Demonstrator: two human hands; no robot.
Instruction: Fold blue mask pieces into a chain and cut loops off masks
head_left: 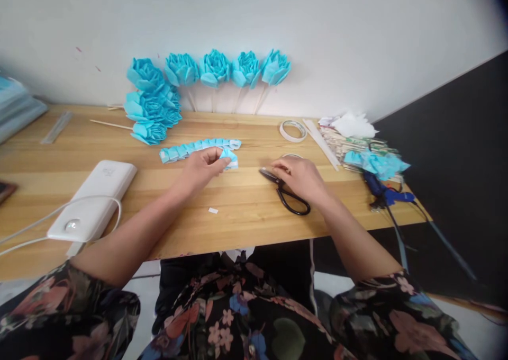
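Note:
My left hand (202, 170) pinches a small folded blue paper petal (228, 155) with a white strip along its lower edge. Just behind it runs a row of similar folded blue petals (190, 149), overlapping one another. My right hand (297, 173) is over black-handled scissors (294, 204), fingers curled together near the blades. One handle loop shows below the hand; the other is hidden. Part of a pale ring (291, 155) peeks out behind the knuckles. What the right fingertips hold, if anything, is hidden. A small white scrap (213, 210) lies nearer the table's front edge.
Finished blue paper flowers (215, 69) on sticks lean against the wall, more piled left (148, 108). A tape roll (292, 131) and white strips (320, 143) lie back right. Beyond are a paper stack (345, 143) and blue glue gun (391, 195). A cabled power bank (93, 198) is left.

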